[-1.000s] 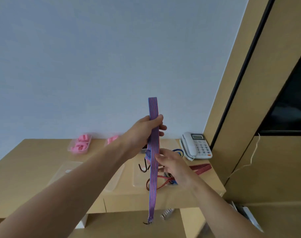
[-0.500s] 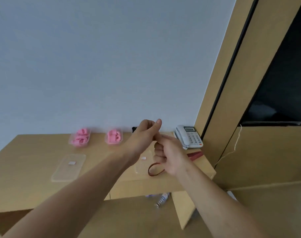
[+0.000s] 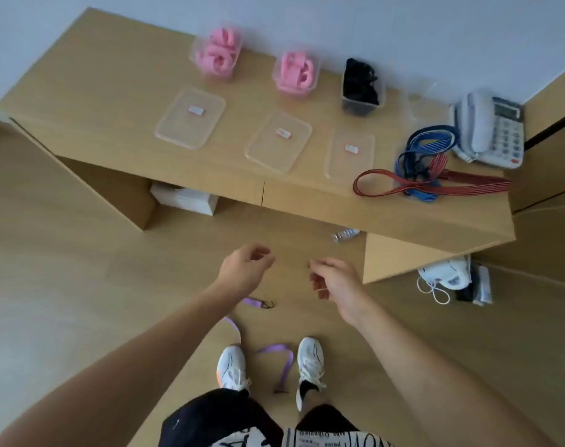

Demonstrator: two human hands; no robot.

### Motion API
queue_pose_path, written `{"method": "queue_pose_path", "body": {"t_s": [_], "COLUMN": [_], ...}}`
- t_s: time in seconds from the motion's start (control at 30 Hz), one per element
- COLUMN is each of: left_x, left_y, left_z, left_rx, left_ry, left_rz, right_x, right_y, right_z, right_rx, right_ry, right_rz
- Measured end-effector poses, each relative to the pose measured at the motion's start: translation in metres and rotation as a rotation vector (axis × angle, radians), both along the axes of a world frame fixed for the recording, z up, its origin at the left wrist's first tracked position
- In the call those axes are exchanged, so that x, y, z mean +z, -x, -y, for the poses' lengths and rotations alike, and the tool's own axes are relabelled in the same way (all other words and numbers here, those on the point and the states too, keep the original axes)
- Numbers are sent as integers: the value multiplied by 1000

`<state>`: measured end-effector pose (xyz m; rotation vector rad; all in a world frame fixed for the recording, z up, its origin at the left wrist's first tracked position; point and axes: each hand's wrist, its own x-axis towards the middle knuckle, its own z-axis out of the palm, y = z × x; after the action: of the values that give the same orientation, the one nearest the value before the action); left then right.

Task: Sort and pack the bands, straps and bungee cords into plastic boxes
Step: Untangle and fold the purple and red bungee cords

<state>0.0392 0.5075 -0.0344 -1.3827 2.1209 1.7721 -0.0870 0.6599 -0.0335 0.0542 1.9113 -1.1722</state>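
Both hands hovered over the floor holding nothing: left hand (image 3: 247, 269) and right hand (image 3: 334, 279), fingers loosely curled. The purple bungee cord (image 3: 282, 366) lay on the floor between the shoes (image 3: 231, 366), partly hidden behind the left forearm.

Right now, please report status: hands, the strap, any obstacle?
Left hand and right hand open, empty. Purple strap on floor between shoes. Nothing blocks it.

Purple strap (image 3: 284, 366) loose on floor (between shoes), red and blue cords (image 3: 426, 175) tangled on desk
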Motion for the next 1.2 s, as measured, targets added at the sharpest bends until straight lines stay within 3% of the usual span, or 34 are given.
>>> {"method": "queue_pose_path", "body": {"t_s": [0.17,0.47,0.63,0.8,1.0,1.2], "left_x": [-83,-292,-397,-484,-538,-536], "left_y": [-37,-119,-168,-204,-224,-220], "left_z": [-34,-171,-243,-255,-237,-232], "left_rx": [115,268,130,-27,-119,-90], "left_ry": [-67,-226,-317,-310,-224,-267], "left_rz": [197,535,659,659,631,638], "right_x": [-95,-347,-494,-619,-702,-694], "right_y": [-17,-81,-133,-169,-193,-180], "right_z": [-35,-141,-192,-218,-226,-232], "right_rx": [172,816,964,1142,1303,1149], "right_ry": [-227,-529,-673,-746,-811,-721], "right_rz": [91,146,179,-22,-271,-212]}}
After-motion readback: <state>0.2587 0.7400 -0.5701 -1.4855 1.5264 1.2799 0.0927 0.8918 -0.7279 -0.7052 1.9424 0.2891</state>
